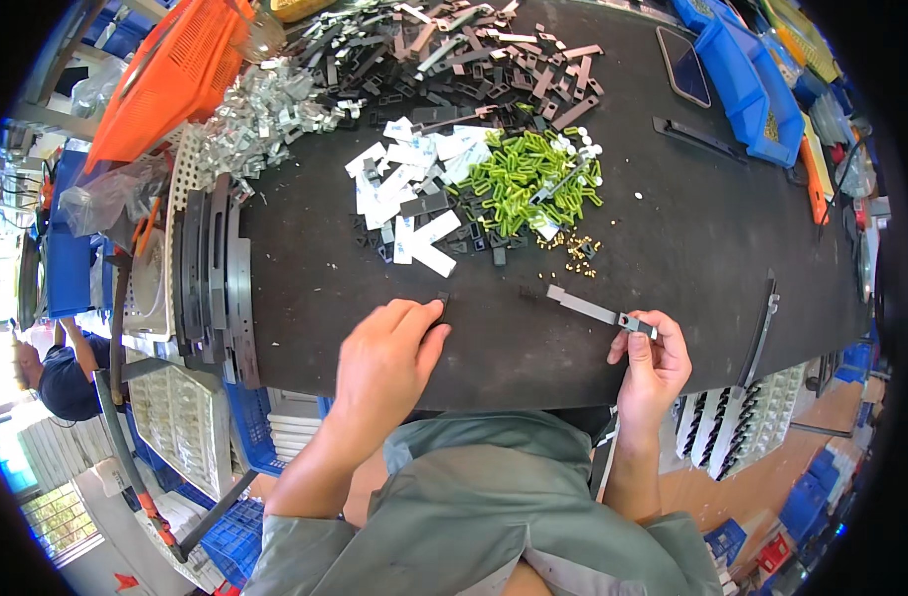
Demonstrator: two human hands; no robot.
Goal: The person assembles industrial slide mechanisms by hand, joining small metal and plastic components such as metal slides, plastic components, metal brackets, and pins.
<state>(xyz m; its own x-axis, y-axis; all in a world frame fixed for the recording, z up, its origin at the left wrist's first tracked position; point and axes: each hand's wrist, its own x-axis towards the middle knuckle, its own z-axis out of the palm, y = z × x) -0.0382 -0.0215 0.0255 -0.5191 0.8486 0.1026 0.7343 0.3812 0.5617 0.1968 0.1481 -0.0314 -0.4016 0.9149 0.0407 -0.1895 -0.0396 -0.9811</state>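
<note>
The right hand (651, 366) pinches the near end of a long, flat grey metal strip (598, 311) at the worktop's (692, 238) near right; a firm grip should keep it level. The left hand (386, 363) lies curled, fingertips on a small dark piece (442, 297). The strip is slim with a dark end

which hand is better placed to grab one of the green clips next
Left, probably. The left hand lies flat on the mat with nothing visibly held, below the green clips. The right hand is busy: its fingers pinch the end of a grey strip, and it sits farther off to the side.
</note>
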